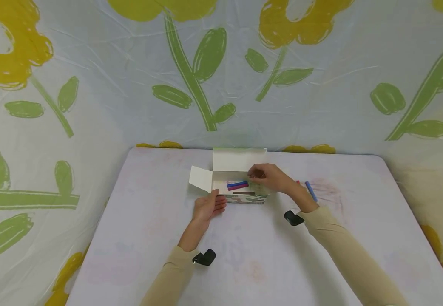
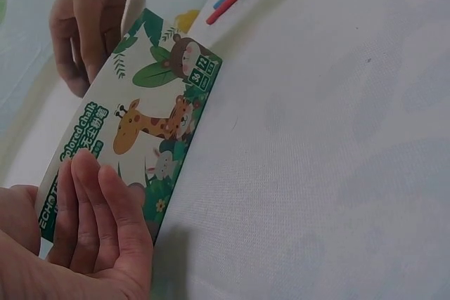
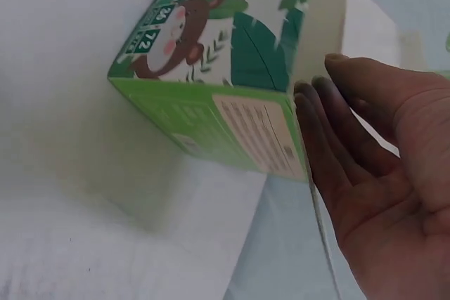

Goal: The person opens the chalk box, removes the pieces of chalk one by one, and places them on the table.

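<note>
An open box of colored chalk [image 1: 246,199] lies on the table, its front printed with jungle animals. Inside it are a blue chalk stick [image 1: 237,184], a purple chalk stick [image 1: 238,187] and a brown one [image 1: 243,193] by the front wall. My left hand [image 1: 206,206] grips the front wall near the left corner, thumb over the rim, fingers flat along the printed face. Over the box's right end is my right hand [image 1: 269,175], fingers loosely bent. In the right wrist view its fingertips [image 3: 320,89] come right at the end's upper edge, with nothing visible between them and the thumb.
Right of the box, a blue chalk stick [image 1: 311,191] and a red chalk stick [image 2: 226,5] lie on the table [image 1: 259,259]. The white lid [image 1: 239,160] stands up behind the box, and a side flap [image 1: 201,179] sticks out left. A flower-printed cloth [image 1: 129,106] hangs behind.
</note>
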Motion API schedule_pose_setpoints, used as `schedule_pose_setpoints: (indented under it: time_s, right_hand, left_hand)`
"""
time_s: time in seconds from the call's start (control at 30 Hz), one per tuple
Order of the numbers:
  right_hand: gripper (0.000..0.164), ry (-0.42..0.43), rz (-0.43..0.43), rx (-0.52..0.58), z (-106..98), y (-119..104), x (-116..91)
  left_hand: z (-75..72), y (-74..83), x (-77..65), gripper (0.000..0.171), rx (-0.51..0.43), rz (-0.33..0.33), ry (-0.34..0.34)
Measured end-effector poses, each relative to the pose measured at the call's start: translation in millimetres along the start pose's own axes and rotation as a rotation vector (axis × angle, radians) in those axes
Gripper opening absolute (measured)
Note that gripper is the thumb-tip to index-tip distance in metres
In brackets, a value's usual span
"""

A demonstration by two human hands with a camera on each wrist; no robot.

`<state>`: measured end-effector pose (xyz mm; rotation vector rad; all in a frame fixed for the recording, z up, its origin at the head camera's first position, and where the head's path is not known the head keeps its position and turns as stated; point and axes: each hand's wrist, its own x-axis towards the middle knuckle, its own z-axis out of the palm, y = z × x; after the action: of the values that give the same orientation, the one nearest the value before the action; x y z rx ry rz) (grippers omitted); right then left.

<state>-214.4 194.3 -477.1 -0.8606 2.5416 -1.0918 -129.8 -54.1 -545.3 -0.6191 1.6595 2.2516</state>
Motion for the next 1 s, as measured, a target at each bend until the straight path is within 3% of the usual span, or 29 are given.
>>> schedule_pose_setpoints:
  time_s: [0.23, 0.43, 0.67, 1.0]
  right_hand:
    - [0.017, -0.110, -0.046, -0.041, 19.8, -6.2, 10.9]
    - [0.019, -0.154, -0.103, -0.163, 36.3, -10.3, 17.3]
    - [0.016, -0.161, -0.053, -0.243, 41.5, -14.6, 22.6]
    - [0.009, -0.265, -0.025, -0.392, 43.3, -26.4, 34.3]
  left_hand:
    - [1.4, 1.8, -0.7, 0.040, -0.010, 0.000, 0.017]
    - [2.8, 2.1, -2.0, 0.040, -0.006, 0.004, 0.021]
    - [3.3, 1.3, -1.9, 0.043, -0.002, 0.002, 0.015]
    - [4.0, 3.3, -4.0, 0.043, -0.023, -0.001, 0.002]
